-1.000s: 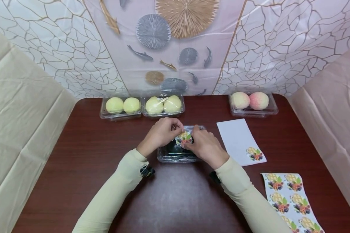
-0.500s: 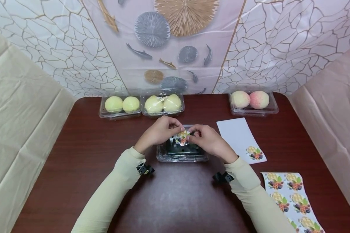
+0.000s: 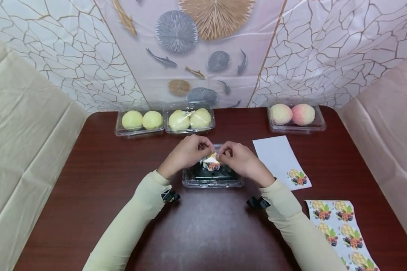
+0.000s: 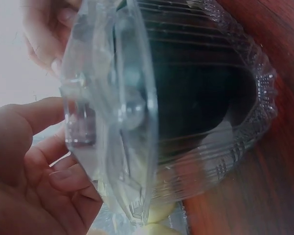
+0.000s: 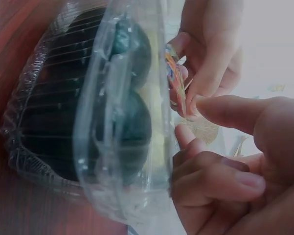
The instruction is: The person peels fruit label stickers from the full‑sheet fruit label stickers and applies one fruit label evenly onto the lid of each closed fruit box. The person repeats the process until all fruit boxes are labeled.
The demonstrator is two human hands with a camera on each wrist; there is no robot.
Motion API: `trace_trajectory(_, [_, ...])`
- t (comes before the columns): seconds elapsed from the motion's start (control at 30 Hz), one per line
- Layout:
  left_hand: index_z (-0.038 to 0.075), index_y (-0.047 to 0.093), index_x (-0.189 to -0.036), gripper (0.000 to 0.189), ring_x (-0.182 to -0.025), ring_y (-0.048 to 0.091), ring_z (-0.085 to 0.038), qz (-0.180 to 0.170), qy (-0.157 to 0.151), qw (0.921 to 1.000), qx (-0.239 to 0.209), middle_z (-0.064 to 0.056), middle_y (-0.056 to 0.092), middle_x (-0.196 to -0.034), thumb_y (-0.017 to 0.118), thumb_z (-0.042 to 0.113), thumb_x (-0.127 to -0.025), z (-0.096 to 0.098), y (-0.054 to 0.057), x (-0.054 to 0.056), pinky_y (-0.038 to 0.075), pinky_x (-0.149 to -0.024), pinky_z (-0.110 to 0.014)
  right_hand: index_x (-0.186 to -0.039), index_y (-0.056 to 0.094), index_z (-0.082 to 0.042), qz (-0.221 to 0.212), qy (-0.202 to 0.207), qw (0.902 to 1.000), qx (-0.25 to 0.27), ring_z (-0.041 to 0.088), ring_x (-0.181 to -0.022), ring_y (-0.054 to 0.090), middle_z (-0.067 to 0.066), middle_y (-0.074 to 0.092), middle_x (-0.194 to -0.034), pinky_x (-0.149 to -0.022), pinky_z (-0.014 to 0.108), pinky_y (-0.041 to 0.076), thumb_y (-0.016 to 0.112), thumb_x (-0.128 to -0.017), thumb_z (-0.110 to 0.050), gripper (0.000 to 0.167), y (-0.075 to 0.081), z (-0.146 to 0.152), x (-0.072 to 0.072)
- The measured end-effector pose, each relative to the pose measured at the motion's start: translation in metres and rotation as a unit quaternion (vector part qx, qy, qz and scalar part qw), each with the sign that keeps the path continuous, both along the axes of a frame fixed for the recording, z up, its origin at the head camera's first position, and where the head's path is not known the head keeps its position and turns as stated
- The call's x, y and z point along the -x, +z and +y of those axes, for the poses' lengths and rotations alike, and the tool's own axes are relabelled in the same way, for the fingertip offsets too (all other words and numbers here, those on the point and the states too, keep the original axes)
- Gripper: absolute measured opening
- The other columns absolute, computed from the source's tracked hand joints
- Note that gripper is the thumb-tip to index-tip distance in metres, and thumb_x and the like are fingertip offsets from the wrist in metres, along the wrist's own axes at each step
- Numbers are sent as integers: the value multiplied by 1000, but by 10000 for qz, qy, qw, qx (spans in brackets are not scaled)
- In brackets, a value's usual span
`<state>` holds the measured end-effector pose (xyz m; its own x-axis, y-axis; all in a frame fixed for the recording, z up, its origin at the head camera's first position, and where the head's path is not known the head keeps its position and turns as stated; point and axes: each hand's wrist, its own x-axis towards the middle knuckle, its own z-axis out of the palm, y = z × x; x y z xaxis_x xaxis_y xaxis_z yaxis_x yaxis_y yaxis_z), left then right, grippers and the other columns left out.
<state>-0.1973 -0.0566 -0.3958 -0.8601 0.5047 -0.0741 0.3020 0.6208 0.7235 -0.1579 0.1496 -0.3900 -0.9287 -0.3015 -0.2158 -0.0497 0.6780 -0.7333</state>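
Observation:
A clear plastic clamshell box [image 3: 213, 183] sits at the middle of the table. Dark green rounded fruits [image 5: 132, 132] show through its walls in the right wrist view. Just over its lid is a fruit-print sticker [image 3: 211, 166], its upper part bright white. My left hand [image 3: 190, 152] pinches the sticker at its far left edge between thumb and fingers. From the other side my right hand [image 3: 242, 162] pinches it near the far edge, thumb tip close to the left thumb. Seen from the left wrist, the lid [image 4: 132, 107] stands in front of the sticker and hides it.
Two clear boxes of yellow-green fruits [image 3: 142, 120] [image 3: 190, 119] stand at the back left. A box of peaches [image 3: 292, 114] is back right. White backing paper [image 3: 273, 154] with one sticker and a sheet of several stickers [image 3: 339, 226] lie on the right.
My right fingers have drawn back from across the sticker and now meet its far edge beside the left fingers. The sticker's upper part has turned from printed to bright white.

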Motion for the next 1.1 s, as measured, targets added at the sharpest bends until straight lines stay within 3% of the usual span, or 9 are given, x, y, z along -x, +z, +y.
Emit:
trace_trajectory(0.3, [14, 77, -103, 14, -73, 60, -11, 521, 289, 9950, 807, 3, 70, -84, 66, 22, -105, 6, 0, -9, 49, -69, -31, -108, 71, -7, 520, -208, 9975, -428, 17, -62, 51, 3, 59, -78, -60, 31, 41, 67, -104, -25, 19, -3, -8, -6])
trace_trajectory(0.47, [12, 77, -107, 17, -70, 61, -11, 354, 451, 9976, 383, 3, 73, -86, 66, 25, -106, 5, -2, -11, 49, -68, -31, -119, 66, -7, 753, -474, 9938, -664, 24, -82, 55, 8, 59, -99, -71, 38, 45, 76, -98, -35, 36, -4, -7, -15])
trace_trajectory(0.6, [13, 78, -106, 17, -65, 55, -13, 413, 663, 9968, 157, 1, 68, -79, 66, 25, -106, 3, -4, -10, 45, -65, -31, -128, 61, -8, 907, -574, 9901, -904, 29, -92, 59, 11, 58, -115, -78, 47, 51, 82, -93, -40, 52, -7, -11, -21])
trace_trajectory(0.8, [16, 79, -106, 16, -67, 55, -15, 475, 869, 9945, 351, 2, 67, -76, 68, 27, -105, 5, -6, -12, 44, -62, -34, -132, 59, -9, 1116, -630, 9841, -1232, 33, -81, 62, 12, 59, -118, -72, 52, 53, 83, -92, -40, 56, -9, -19, -22])
trace_trajectory(1.1, [15, 80, -106, 17, -74, 65, -13, 412, 745, 9952, 491, 4, 75, -88, 68, 28, -105, 6, -6, -11, 50, -66, -34, -131, 61, -9, 1265, -527, 9786, -1535, 31, -66, 58, 12, 58, -111, -61, 47, 51, 83, -92, -40, 54, -11, -21, -23])
